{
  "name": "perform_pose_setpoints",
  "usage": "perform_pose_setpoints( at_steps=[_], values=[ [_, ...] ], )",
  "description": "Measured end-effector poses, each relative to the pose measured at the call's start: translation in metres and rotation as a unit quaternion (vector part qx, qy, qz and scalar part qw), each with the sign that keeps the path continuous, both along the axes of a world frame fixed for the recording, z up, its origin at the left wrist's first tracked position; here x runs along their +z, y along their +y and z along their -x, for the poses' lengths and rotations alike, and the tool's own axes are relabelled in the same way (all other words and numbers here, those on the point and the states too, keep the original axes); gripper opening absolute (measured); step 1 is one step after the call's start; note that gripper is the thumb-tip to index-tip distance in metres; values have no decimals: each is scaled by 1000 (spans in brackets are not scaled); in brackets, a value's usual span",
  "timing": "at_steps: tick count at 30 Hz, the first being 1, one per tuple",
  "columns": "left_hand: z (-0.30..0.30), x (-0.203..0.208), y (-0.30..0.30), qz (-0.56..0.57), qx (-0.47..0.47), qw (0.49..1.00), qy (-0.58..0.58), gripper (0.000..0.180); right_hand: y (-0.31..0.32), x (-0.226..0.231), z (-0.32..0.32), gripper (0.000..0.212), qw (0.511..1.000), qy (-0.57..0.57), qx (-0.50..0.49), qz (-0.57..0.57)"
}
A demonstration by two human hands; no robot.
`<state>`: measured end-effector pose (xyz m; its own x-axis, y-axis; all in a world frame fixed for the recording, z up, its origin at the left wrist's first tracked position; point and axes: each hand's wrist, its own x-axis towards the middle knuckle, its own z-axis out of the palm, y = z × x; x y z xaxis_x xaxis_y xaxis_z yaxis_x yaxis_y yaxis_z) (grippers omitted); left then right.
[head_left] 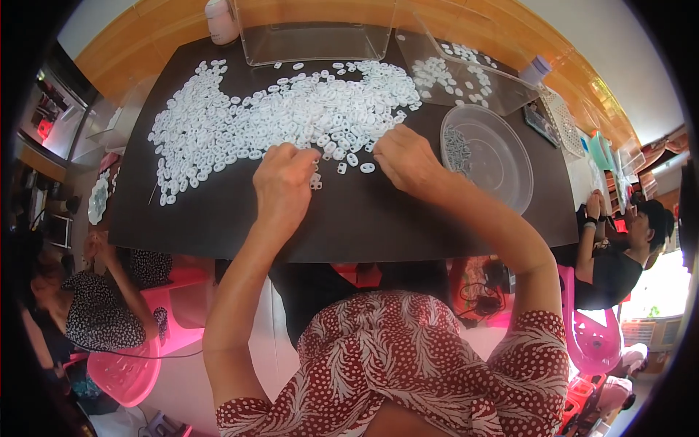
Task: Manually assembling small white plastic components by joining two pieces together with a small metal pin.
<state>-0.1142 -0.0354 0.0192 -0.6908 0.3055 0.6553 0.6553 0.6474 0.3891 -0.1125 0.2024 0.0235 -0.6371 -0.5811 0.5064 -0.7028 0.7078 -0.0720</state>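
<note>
A wide heap of small white oval plastic pieces (320,109), each with two holes, covers the far half of the dark table (349,233). My left hand (284,178) is closed in a pinch at the heap's near edge. Beside its fingertips lie a few squarish pale pieces (315,180) with holes. My right hand (404,160) is also closed, its fingers curled down at the right end of the heap. Whatever either hand holds is hidden by the fingers. Between the hands, a few loose oval pieces (367,167) lie on the tabletop.
A round clear tray (502,164) at right holds small grey metal parts (457,149). Clear bins (313,62) stand behind the heap; another clear bin (502,95) has more white pieces. A phone (541,124) lies far right. People sit left and right on pink chairs (124,375).
</note>
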Motion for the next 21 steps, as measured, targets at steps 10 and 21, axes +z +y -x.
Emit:
perform_pose_setpoints(
  at_steps=[10, 21],
  values=[
    [-26, -14, -8, 51, 3, 999, -3, 24, -9, 18, -37, 14, 993, -75, -8, 95],
    [2, -13, 45, 181, -8, 983, -7, 14, -18, 27, -56, 11, 979, -84, -50, 177]
  ],
)
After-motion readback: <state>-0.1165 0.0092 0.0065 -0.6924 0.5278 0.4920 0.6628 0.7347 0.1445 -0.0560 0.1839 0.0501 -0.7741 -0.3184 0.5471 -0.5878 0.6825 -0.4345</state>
